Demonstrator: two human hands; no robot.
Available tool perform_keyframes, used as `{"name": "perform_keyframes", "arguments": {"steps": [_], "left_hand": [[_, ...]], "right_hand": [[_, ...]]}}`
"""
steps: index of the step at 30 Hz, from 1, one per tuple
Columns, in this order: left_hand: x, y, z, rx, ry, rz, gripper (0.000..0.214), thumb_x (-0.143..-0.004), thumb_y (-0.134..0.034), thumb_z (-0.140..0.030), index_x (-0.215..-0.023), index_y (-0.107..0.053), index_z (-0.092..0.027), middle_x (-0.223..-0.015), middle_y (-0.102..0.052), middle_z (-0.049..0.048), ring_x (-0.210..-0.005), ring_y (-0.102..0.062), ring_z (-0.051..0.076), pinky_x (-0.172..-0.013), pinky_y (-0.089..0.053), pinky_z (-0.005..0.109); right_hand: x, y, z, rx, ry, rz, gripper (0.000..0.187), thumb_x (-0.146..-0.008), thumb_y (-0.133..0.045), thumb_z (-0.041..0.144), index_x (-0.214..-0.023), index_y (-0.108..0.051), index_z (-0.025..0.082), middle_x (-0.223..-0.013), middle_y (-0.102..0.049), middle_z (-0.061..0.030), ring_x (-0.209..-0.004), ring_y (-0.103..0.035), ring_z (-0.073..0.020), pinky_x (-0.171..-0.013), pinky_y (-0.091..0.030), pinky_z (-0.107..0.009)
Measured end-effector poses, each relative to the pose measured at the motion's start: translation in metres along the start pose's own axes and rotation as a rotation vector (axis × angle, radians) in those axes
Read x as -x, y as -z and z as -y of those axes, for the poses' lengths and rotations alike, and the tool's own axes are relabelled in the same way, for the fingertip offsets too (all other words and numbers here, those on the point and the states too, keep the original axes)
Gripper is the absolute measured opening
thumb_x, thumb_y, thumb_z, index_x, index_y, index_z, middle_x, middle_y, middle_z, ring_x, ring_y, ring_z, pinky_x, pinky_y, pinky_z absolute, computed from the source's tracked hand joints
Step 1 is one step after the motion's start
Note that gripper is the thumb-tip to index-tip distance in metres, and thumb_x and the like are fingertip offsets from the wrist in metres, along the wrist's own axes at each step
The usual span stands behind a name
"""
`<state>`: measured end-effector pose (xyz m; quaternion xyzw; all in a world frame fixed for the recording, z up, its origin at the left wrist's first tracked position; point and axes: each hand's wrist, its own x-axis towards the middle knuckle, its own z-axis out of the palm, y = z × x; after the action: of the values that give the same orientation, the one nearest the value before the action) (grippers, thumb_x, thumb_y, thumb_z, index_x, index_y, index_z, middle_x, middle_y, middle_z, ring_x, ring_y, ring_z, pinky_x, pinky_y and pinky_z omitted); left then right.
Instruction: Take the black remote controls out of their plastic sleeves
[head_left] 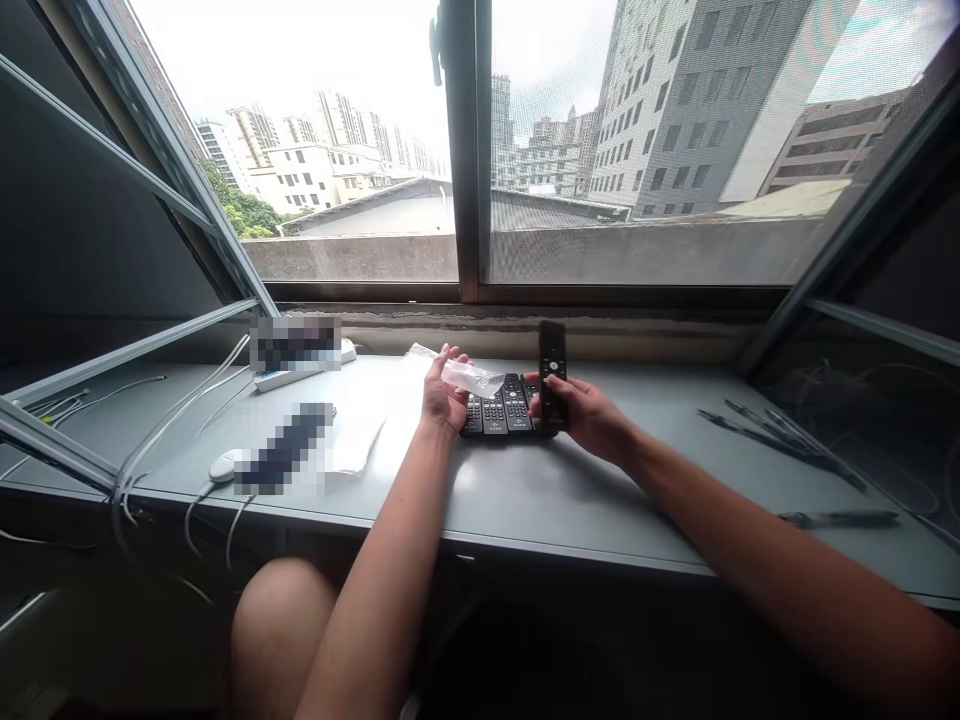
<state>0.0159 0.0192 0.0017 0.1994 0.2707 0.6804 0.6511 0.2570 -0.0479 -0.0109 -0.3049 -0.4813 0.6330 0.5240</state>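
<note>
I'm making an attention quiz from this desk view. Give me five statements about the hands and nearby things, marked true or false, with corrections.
1. The right hand holds a black remote control with its buttons facing the camera. True.
2. The left hand holds a pair of scissors. False: it holds a translucent plastic wrapper.
3. More black remotes lie side by side on the desk. True.
4. Curtains cover the window. False: buildings show through it.
5. A white cable hangs over the desk's front edge, to the left of both hands. True.
</note>
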Motion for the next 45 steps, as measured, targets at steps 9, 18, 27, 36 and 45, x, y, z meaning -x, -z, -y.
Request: {"name": "perform_keyframes", "arguments": {"steps": [9,18,27,36,45], "left_hand": [[0.000,-0.001,-0.001,-0.006,0.004,0.009,0.027,-0.097,-0.080,-0.038,-0.111,-0.074,-0.016,-0.104,-0.073,0.0082,-0.075,-0.070,0.010,-0.059,-0.053,0.018],[0.001,-0.001,-0.001,-0.012,0.001,0.011,0.027,-0.096,-0.081,-0.038,-0.109,-0.075,-0.015,-0.106,-0.073,0.0084,-0.076,-0.070,0.010,-0.053,-0.049,0.017],[0.000,-0.001,-0.001,-0.001,0.005,0.003,0.029,-0.096,-0.081,-0.037,-0.112,-0.074,-0.015,-0.105,-0.072,0.0083,-0.077,-0.070,0.011,-0.058,-0.052,0.018],[0.001,-0.001,-0.002,0.009,0.002,-0.001,0.029,-0.095,-0.082,-0.036,-0.112,-0.073,-0.014,-0.104,-0.073,0.0080,-0.076,-0.071,0.011,-0.059,-0.053,0.018],[0.003,-0.003,-0.003,0.009,0.001,-0.010,0.028,-0.098,-0.079,-0.036,-0.113,-0.074,-0.014,-0.104,-0.073,0.0081,-0.078,-0.071,0.011,-0.062,-0.057,0.020]], "right_hand": [[0.005,-0.009,0.012,-0.107,-0.166,0.023,0.028,-0.111,-0.057,0.045,-0.124,-0.067,0.021,-0.089,-0.075,-0.0061,-0.051,-0.058,-0.0146,-0.044,-0.046,-0.026],[0.004,-0.003,0.018,-0.301,-0.244,0.037,0.028,-0.108,-0.062,0.043,-0.123,-0.072,0.021,-0.085,-0.069,-0.0036,-0.060,-0.058,-0.0144,-0.048,-0.051,-0.024],[0.001,0.001,0.015,-0.345,-0.347,-0.004,0.020,-0.108,-0.064,0.040,-0.114,-0.068,0.021,-0.108,-0.075,-0.0128,-0.066,-0.063,-0.0160,-0.037,-0.049,-0.020],[0.003,-0.001,0.016,-0.386,-0.341,0.008,0.021,-0.105,-0.070,0.027,-0.124,-0.072,0.018,-0.097,-0.071,-0.0053,-0.069,-0.063,-0.0136,-0.054,-0.060,-0.022],[0.003,0.000,0.013,-0.265,-0.239,-0.014,0.042,-0.085,-0.082,0.008,-0.124,-0.078,0.026,-0.113,-0.079,-0.0054,-0.091,-0.075,-0.0173,-0.081,-0.066,-0.027]]}}
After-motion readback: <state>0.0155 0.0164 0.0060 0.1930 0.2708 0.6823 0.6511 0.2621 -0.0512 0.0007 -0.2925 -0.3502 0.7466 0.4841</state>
